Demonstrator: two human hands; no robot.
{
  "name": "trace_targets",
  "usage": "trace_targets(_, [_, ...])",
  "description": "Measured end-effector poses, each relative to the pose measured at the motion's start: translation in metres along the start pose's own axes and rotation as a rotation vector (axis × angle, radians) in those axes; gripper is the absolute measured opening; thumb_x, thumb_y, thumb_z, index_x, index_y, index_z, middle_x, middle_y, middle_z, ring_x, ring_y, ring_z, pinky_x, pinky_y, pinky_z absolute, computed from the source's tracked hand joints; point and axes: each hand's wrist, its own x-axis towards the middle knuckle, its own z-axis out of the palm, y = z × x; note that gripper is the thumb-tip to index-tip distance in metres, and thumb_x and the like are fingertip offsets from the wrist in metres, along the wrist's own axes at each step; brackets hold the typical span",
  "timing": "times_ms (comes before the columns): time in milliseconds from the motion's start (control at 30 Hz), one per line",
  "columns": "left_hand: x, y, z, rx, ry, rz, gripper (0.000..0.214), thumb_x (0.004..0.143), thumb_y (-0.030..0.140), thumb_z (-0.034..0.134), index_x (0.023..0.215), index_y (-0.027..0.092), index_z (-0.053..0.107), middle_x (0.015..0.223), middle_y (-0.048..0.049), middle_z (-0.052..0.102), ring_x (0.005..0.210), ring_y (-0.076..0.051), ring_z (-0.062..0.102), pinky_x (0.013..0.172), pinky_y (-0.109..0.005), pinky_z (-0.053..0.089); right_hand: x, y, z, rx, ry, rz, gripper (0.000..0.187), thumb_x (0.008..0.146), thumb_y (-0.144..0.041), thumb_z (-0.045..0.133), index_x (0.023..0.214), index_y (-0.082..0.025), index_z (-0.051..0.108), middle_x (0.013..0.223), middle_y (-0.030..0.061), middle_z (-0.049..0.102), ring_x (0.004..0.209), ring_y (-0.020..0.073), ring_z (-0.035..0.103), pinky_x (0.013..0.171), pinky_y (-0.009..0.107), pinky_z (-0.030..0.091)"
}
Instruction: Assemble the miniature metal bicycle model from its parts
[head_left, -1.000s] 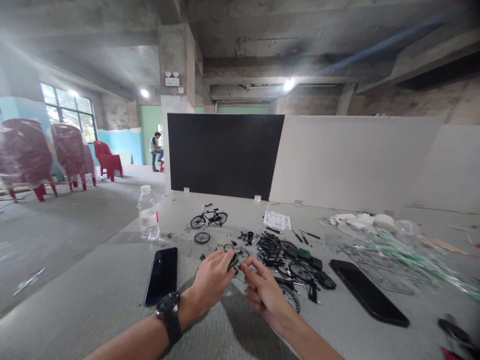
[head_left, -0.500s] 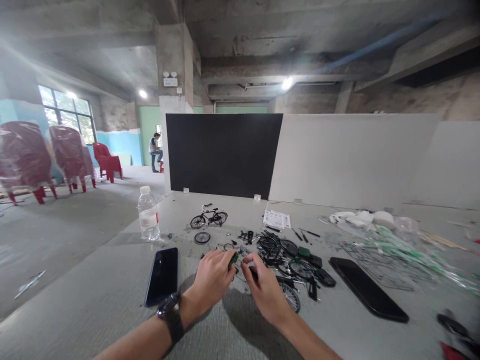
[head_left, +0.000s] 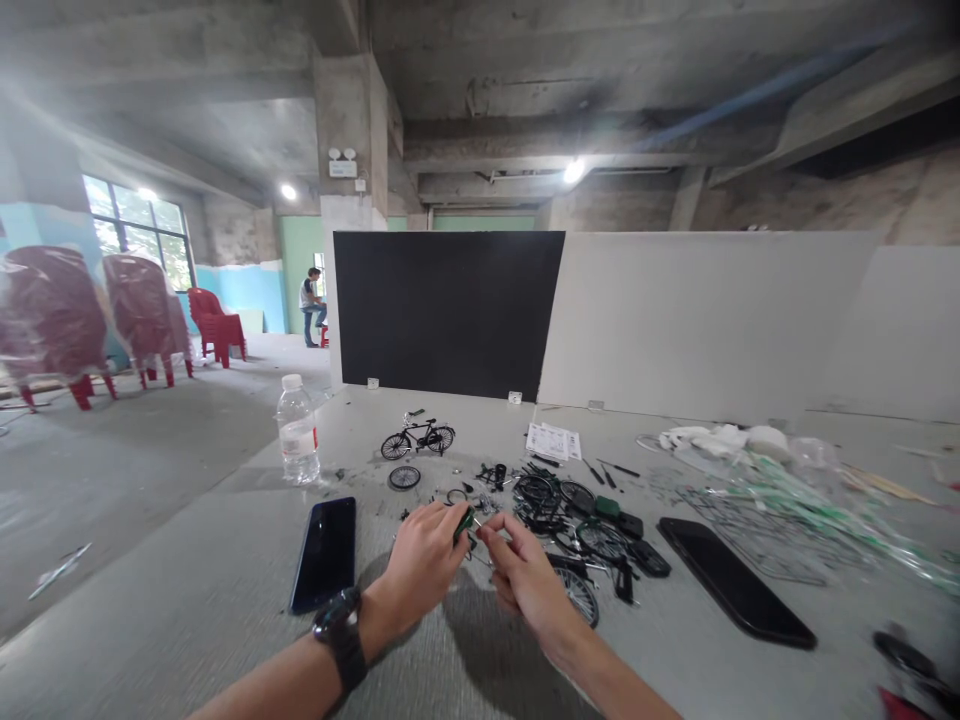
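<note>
**Part in hand:** we have a small green model-bicycle part up off the table, between our hands and just above the table's middle; its exact shape is hidden by our fingers.

**Left hand:** our left hand is clamped on the part, its fingertips closed around it.

**Right hand:** our right hand is just beside it, thumb and forefinger drawn together at the part's right side. We cannot tell whether they touch it.

**Step in hand:** we judge this to be fitting or adjusting one small piece by hand; a part this fine calls for steady fingertip control.

**Nearest parts:** a spoked model wheel lies just past our right hand, at the edge of a heap of black bicycle parts. A loose small wheel lies ahead of our left hand.

**Further along the table:** an assembled black model bicycle stands beyond, near printed instruction sheets. Two smartphones lie on either side of us, and a water bottle stands at the far left.

**Room:** a person sits far off, beyond a black panel, near red chairs.
</note>
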Motion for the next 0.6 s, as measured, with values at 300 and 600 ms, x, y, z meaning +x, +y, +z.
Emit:
trace_targets(300, [0.002,-0.001,0.005,-0.036,-0.034,0.031,0.031,0.093,0.013,0.052,0.123,0.015,0.058,0.104,-0.0077,0.074,0.093,-0.025,0.070,0.082,-0.041,0.059,0.012,0.013,-0.010,-0.111,0.049,-0.085,0.061,0.069,-0.081,0.066,0.085,-0.025,0.044,0.043,-0.0137,0.028,0.035,0.0064,0.020,0.036,0.021,0.016])
trace_targets(600, [0.002,0.000,0.003,-0.128,-0.082,0.022,0.035,0.098,0.021,0.048,0.131,0.012,0.055,0.116,-0.0134,0.072,0.103,-0.026,0.069,0.090,-0.042,0.058,0.011,0.013,-0.017,-0.362,0.036,-0.291,0.049,0.088,-0.073,0.051,0.087,-0.024,0.044,0.054,-0.0091,0.038,0.045,0.0103,0.028,0.046,0.025,0.020])
